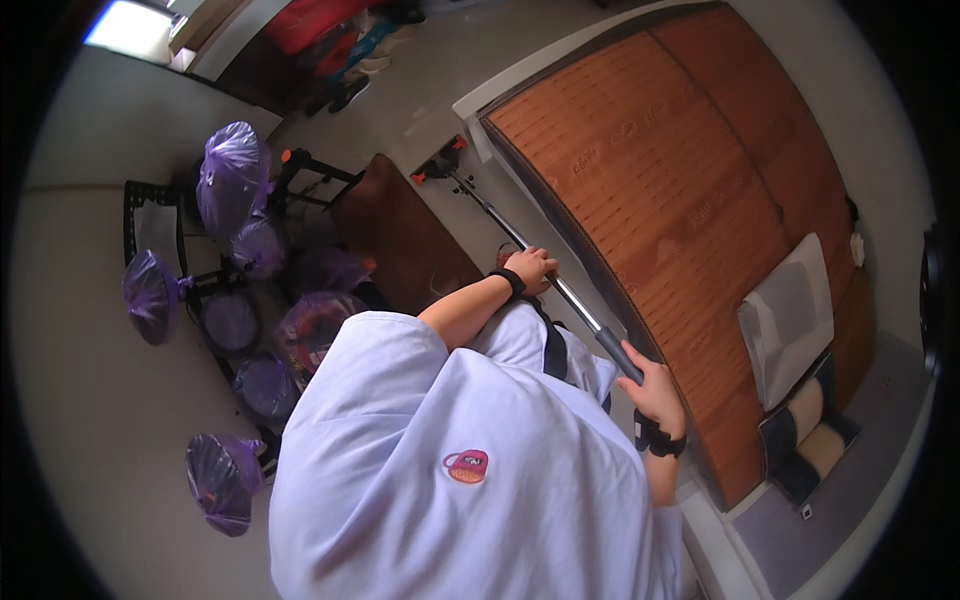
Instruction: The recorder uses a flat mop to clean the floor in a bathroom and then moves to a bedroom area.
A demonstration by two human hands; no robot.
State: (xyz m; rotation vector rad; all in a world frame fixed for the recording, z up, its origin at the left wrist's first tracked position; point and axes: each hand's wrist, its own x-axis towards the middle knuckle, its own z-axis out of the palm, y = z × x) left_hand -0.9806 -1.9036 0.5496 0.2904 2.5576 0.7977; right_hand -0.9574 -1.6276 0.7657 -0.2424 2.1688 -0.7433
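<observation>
A long-handled floor-cleaning tool runs diagonally across the view, with a metal pole between my hands. My left hand wraps around the pole partway down. Higher up, at the top end, my right hand holds the dark grey grip. The tool's wide black head, with orange ends, is down at the floor near the bed's corner. Whether it is a squeegee or a broom is unclear. Black bands circle both wrists.
A bed with a brown woven mat stands along the right, bearing a pale pillow and a patterned cushion. Left are a brown-topped table and a rack holding things in purple plastic bags. Shoes lie beyond.
</observation>
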